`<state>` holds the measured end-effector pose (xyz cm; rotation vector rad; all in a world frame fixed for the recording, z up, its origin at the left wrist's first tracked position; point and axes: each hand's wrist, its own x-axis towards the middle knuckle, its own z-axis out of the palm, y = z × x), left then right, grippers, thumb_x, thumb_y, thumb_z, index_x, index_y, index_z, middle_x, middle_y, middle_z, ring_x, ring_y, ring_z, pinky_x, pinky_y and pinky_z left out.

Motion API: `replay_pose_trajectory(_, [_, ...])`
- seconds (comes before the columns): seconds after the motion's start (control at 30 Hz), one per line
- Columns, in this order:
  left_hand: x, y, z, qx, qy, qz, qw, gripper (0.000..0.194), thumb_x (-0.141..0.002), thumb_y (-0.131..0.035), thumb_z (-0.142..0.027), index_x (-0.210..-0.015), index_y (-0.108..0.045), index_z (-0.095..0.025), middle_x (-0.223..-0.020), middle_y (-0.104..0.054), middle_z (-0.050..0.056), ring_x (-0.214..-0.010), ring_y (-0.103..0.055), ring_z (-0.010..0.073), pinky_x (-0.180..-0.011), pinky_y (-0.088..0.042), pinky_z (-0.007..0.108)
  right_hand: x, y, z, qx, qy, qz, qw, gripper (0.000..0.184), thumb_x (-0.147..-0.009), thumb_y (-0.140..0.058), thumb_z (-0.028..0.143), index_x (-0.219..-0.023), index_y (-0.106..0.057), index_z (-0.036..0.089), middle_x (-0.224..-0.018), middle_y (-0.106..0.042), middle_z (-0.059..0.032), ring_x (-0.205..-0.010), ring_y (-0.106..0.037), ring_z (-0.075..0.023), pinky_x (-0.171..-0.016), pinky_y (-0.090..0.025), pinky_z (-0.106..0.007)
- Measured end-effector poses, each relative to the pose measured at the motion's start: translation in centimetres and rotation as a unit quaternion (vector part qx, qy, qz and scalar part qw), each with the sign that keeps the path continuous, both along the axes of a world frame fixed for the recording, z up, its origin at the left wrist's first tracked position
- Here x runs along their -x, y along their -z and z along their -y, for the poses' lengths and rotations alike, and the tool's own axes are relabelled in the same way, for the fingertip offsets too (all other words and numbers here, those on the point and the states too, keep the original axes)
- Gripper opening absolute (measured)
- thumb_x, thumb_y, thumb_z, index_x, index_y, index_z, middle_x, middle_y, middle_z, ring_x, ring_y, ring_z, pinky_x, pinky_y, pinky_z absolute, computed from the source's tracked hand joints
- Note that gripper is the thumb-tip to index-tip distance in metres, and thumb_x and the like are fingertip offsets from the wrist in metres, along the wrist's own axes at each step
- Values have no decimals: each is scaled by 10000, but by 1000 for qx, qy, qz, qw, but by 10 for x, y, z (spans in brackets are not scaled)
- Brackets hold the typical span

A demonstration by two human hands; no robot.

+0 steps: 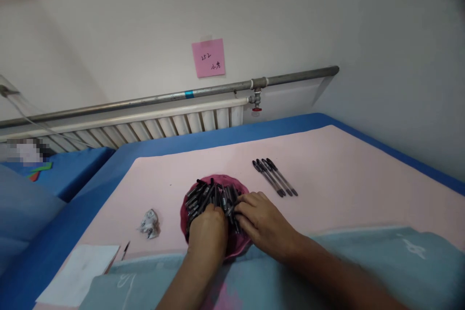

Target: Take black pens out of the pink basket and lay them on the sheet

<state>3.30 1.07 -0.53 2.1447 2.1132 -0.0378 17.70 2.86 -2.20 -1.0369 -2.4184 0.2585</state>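
Observation:
A round dark-pink bowl (184,218) with a wavy rim holds a heap of short black pen parts (199,198); whether they are caps or whole pens is hard to tell. My left hand (209,230) reaches into the near side of the bowl with its fingers curled down, their tips hidden among the pile. At the bowl's right side, my right hand (259,220) has bent fingers closed around black pieces of the heap, and what exactly they grip is unclear. Beyond it, several capped black pens (275,178) with clear barrels lie side by side on the pink sheet.
The pink sheet (327,174) covers a blue-edged table (232,134). Left of the bowl lie a crumpled wrapper (149,224), a thin dark pen-like stick (125,250) and white paper (78,271). Grey-blue cloth (366,252) overlaps the near edge. A radiator (174,123) stands behind.

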Motion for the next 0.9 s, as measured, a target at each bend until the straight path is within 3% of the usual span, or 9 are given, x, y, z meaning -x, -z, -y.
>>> replay_pose_trajectory(0.27, [1,1,-4,7,-12,33,999,221,-742,-417,-183,-825,-616,-135,-899,-632,113,-777,-603,216,-659,-418,313,0,-1,0,-2,-5,-4,1000,152,-834,-445,146,-824,-596,163,-838,-573,-67,-814,-492,-190,-732,-349,-342])
replay_pose_trajectory(0.4, [12,0,-6,-5,-28,137,990,160,-705,-458,-207,-714,-602,-139,-794,-635,98,-745,-580,203,-660,-401,304,0,-2,0,3,-5,-24,1000,149,-826,-451,140,-824,-598,167,-828,-580,-68,-823,-505,-193,-745,-361,-349])
replay_pose_trajectory(0.47, [21,-1,-7,8,-40,260,965,135,-701,-457,-208,-643,-565,-152,-682,-604,53,-657,-550,167,-607,-392,278,1,-3,1,17,0,-52,998,140,-819,-460,140,-820,-597,169,-833,-587,-68,-825,-510,-193,-748,-371,-352])
replay_pose_trajectory(0.57, [30,-3,-5,61,-72,471,877,134,-707,-486,-270,-652,-528,-156,-583,-518,-7,-546,-474,117,-522,-364,237,2,-8,4,74,1,-136,988,128,-814,-468,147,-832,-590,179,-830,-596,-49,-813,-525,-175,-733,-400,-323])
replay_pose_trajectory(0.63, [30,-5,-2,97,-72,560,820,150,-701,-520,-300,-689,-520,-151,-575,-485,-26,-518,-433,96,-496,-339,221,4,-12,7,142,4,-199,970,132,-821,-467,171,-871,-588,186,-829,-600,-34,-799,-541,-159,-713,-420,-294])
replay_pose_trajectory(0.7, [28,-6,1,124,-46,596,792,152,-701,-537,-295,-702,-516,-145,-573,-463,-37,-506,-397,78,-488,-312,210,6,-14,10,219,20,-250,943,150,-825,-472,209,-920,-586,189,-828,-605,-24,-777,-555,-152,-691,-433,-278])
replay_pose_trajectory(0.8, [23,-7,6,147,7,601,785,144,-714,-542,-276,-691,-514,-137,-573,-442,-41,-510,-358,66,-485,-282,201,7,-15,13,316,31,-310,896,146,-817,-487,252,-900,-591,194,-778,-602,1,-733,-556,-145,-651,-435,-264])
replay_pose_trajectory(0.9, [20,-8,8,141,41,587,796,167,-738,-528,-292,-710,-531,-127,-623,-468,-22,-562,-377,78,-514,-296,206,6,-18,11,366,27,-377,850,90,-788,-527,257,-775,-590,194,-661,-557,38,-631,-526,-115,-584,-415,-233])
